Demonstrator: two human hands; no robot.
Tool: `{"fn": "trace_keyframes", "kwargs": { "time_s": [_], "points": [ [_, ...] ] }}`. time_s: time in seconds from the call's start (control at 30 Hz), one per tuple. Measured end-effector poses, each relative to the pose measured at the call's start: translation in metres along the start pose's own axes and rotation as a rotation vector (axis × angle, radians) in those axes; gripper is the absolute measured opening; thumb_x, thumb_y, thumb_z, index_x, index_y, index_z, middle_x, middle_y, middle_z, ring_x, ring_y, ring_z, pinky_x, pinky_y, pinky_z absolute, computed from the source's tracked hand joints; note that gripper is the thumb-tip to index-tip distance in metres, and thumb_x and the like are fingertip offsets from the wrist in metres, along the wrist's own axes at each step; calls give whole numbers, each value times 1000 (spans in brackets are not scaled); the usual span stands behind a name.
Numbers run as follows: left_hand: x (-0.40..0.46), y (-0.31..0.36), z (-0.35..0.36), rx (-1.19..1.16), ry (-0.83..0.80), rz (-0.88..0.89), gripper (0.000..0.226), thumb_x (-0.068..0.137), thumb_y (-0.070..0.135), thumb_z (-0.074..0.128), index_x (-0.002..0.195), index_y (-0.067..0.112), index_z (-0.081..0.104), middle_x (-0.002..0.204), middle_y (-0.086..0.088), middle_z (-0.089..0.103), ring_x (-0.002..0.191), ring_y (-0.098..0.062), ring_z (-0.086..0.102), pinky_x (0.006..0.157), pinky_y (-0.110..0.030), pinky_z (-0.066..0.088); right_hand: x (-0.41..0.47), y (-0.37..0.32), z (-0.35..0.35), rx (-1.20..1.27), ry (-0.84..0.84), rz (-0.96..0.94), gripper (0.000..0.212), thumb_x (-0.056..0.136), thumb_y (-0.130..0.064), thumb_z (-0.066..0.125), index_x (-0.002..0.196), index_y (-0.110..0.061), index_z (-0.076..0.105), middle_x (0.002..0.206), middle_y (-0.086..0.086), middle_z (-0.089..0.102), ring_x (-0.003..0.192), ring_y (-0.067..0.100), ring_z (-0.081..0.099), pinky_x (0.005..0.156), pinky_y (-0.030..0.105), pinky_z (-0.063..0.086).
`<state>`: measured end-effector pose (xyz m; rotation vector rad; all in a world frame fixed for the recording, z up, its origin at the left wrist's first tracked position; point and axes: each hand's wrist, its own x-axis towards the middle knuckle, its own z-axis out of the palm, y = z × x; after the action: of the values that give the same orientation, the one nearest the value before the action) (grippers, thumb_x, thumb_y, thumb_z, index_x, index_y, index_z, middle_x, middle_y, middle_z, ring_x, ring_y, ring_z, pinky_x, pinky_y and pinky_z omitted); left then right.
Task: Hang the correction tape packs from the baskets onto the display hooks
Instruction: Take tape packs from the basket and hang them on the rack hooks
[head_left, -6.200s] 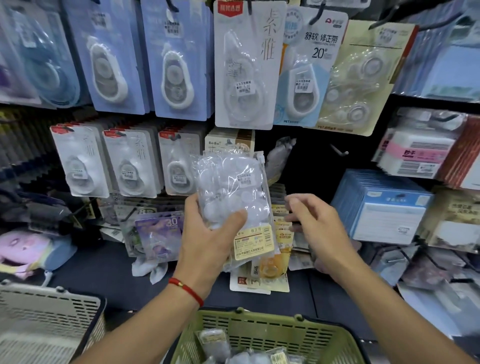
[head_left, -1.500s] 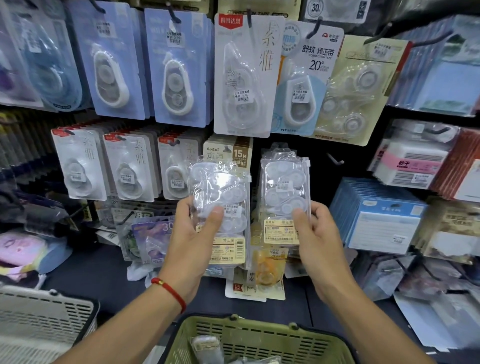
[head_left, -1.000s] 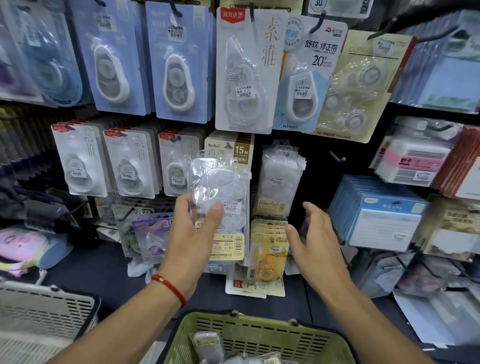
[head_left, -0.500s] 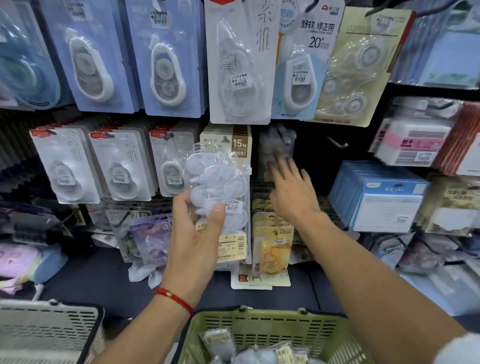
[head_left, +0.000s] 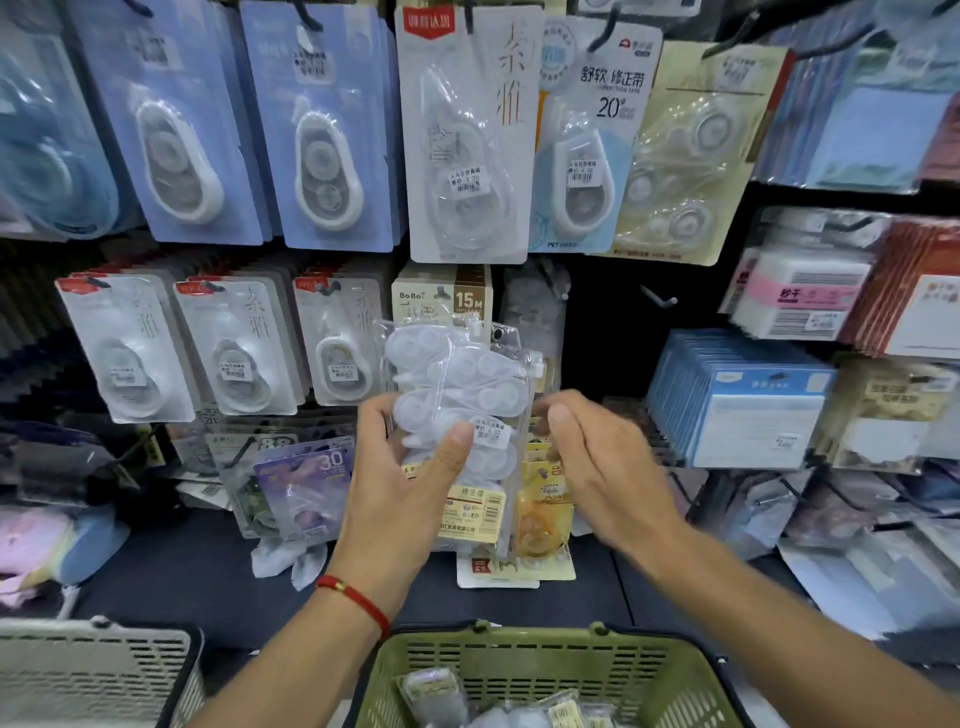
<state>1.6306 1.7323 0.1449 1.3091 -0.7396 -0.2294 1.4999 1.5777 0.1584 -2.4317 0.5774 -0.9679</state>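
Several clear packs (head_left: 457, 415) gripped in left hand (head_left: 400, 488), frame centre; right hand (head_left: 597, 457) loose, empty beside. Next: peel one, thread onto hook (head_left: 657, 297).

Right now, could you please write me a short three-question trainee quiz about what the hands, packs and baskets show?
1. True or false: the left hand grips a stack of clear correction tape packs.
2. Which basket holds more packs? A: the green basket; B: the beige basket.
3. Fill in: the bare display hook is to the ___ of the held stack.

Key: 1 true. 2 A; more packs lie inside it. 3 right; the right hand holds nothing.
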Motion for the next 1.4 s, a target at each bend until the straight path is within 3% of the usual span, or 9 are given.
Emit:
{"fn": "trace_keyframes", "kwargs": {
  "time_s": [0.1, 0.23, 0.33, 0.43, 0.6, 0.77, 1.1, 1.27, 1.4],
  "points": [
    [-3, 4, 1, -47, -20, -26, 49, 72, 62, 82, 109, 44, 56, 114, 7, 77, 107, -15, 74, 94, -41, 60, -29, -22, -4, 281, -176, 157, 37, 102, -64, 42, 113, -36, 64, 95, -14, 74, 79, 11, 71, 71, 36, 59],
    [-7, 5, 8, -76, -57, -56, 43, 77, 55, 85, 107, 44, 56, 113, 6, 78, 106, -16, 76, 88, -40, 62, -42, -30, 3, 481, -171, 263, 20, 106, -43, 57, 99, -27, 66, 93, -4, 79, 82, 17, 75, 76, 48, 62],
    [-6, 4, 9, -54, -17, -60, 35, 84, 50, 80, 107, 49, 54, 114, 17, 75, 107, -4, 73, 85, -31, 62, -41, -24, 3, 610, -45, 344, 23, 110, -40, 50, 89, -33, 58, 83, -11, 70, 79, 9, 68, 73, 38, 58],
    [-2, 1, 8, -91, 39, -109, 30, 94, 31, 77, 103, 49, 55, 113, 10, 74, 103, -22, 75, 80, -51, 65, -32, -15, -3, 548, 73, 335, 28, 111, -42, 44, 87, -28, 48, 69, -18, 51, 61, 0, 51, 53, 16, 46],
    [-1, 2, 6, -117, 53, -118, 29, 90, 31, 76, 104, 45, 55, 114, 5, 72, 98, -34, 75, 73, -57, 65, -15, -9, -10, 601, 101, 415, 29, 110, -49, 42, 94, -27, 51, 88, 25, 58, 58, 21, 56, 44, 30, 46],
    [-1, 1, 5, -145, 40, -114, 31, 97, 17, 73, 104, 42, 56, 110, 7, 73, 94, -34, 75, 66, -53, 66, -6, -5, -12, 689, 93, 392, 28, 110, -47, 44, 104, -23, 58, 89, 25, 67, 54, 19, 59, 44, 29, 47],
    [-3, 5, 5, -136, 23, -91, 30, 99, 15, 69, 110, 37, 53, 122, -2, 71, 96, -34, 75, 68, -52, 66, -2, 1, -8, 850, 95, 461, 29, 109, -40, 54, 130, -22, 63, 109, 2, 80, 84, 22, 80, 80, 41, 64],
    [-2, -1, 3, -163, -26, -113, 33, 101, 7, 64, 115, 35, 54, 122, -1, 73, 93, -27, 77, 68, -51, 66, -3, 23, -3, 915, -62, 730, 75, 101, -22, 68, 164, -21, 28, 154, 6, 56, 128, 25, 65, 120, 48, 41],
    [-2, -5, 4, -177, -96, -108, 40, 104, 1, 54, 115, 40, 58, 120, 0, 76, 98, -26, 76, 69, -51, 66, -10, 21, -5, 690, -176, 673, 51, 103, -21, 65, 151, -22, 48, 138, 8, 64, 115, 19, 69, 94, 39, 62]
  ]
}}
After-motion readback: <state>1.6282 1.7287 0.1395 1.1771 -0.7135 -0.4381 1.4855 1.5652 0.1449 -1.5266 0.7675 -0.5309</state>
